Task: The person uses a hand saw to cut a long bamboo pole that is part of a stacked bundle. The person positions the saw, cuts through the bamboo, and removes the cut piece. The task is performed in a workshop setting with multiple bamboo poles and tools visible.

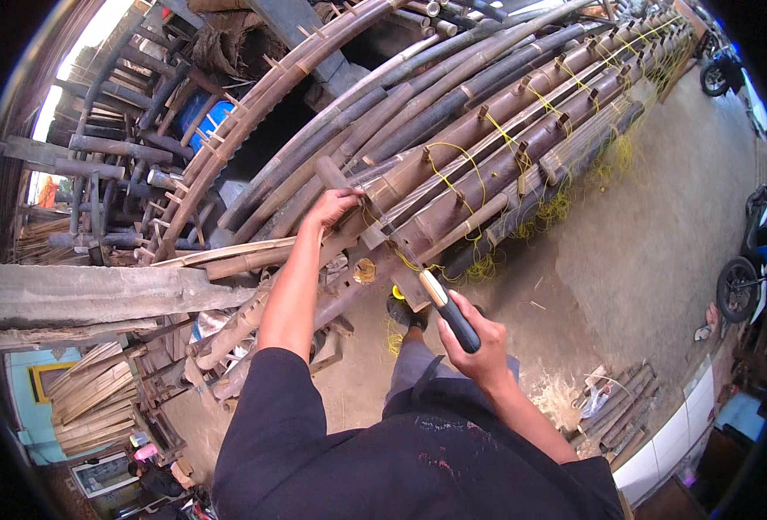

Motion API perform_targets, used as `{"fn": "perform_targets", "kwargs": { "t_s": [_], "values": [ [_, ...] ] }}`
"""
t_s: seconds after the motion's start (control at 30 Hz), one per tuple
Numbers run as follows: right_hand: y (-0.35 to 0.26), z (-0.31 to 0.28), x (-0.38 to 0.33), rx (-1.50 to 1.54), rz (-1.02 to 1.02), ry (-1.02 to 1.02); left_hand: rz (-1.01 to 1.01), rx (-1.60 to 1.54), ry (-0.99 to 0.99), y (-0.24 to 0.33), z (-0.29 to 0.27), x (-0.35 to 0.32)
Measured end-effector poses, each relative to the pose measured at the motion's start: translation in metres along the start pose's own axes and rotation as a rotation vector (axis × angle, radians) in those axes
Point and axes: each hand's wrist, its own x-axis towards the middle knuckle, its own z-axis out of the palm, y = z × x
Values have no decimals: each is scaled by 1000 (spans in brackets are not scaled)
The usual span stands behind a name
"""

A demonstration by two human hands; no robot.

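Observation:
My right hand (478, 343) is wrapped round the black and cream handle of a hand saw (453, 314). The saw's thin blade slants up and left, over the near ends of the brown bamboo poles (418, 230). My left hand (333, 208) is closed on a wooden crosspiece (330, 173) beside these poles, close to the blade's far end; its fingertips are partly hidden. Yellow cord (466, 156) loops around short pegs standing up from the poles. One pole's cut round end (364, 270) faces me, just below the blade.
Long dark bamboo poles (314, 147) lie beyond my left hand, with a curved pegged pole (227, 143) farther left. A concrete ledge (97, 293) runs in from the left. Motorbikes (738, 286) stand at the right. Cut bamboo pieces (621, 403) lie on the floor to my right.

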Motion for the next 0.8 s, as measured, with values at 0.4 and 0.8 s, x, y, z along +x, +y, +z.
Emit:
{"fn": "perform_targets", "kwargs": {
  "t_s": [0.4, 0.8],
  "values": [
    [10, 8, 4, -18, -14, 15, -29, -29, -14, 1, 6, 4],
    [13, 19, 27, 35, -42, 5, 247, -32, 38, -35, 0, 0]
  ]
}}
